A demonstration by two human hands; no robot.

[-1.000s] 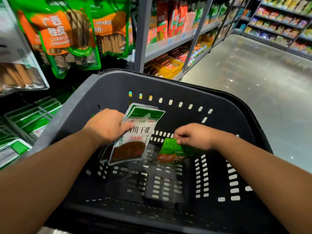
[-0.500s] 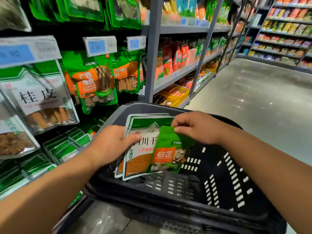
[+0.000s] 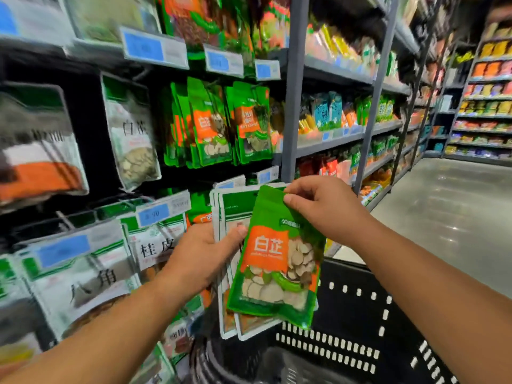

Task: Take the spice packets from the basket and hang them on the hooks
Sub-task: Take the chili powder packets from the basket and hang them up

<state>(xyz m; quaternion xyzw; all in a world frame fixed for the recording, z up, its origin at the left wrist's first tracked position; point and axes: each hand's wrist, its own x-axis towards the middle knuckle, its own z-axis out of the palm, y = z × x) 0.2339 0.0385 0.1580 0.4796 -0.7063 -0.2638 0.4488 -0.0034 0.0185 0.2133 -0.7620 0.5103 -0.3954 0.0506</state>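
Head camera is looking down at both my hands, raised above the basket [image 3: 357, 322] and facing the shelving. My left hand [image 3: 202, 259] is gripping a stack of white packets [image 3: 231, 214] upright, with the thumb pressing across the front. My right hand [image 3: 324, 209] is pinching the top edge of a green packet [image 3: 277, 253]. It is hanging with its long axis nearly vertical, leaning against the white stack.

The matching green packets [image 3: 210, 126] are hanging up and to the left of my hands, on the row above. I am judging that the green one is going there. The right hand, holding it by the top, is the one placed to carry it. The hooks are too blurred for me to make out.

A grey post [image 3: 291, 106] is standing just right of that row, and price tags [image 3: 224, 62] are jutting out above it, so the way in is lying between them. The aisle floor [image 3: 457, 217] on my right is leaving my elbow open room.
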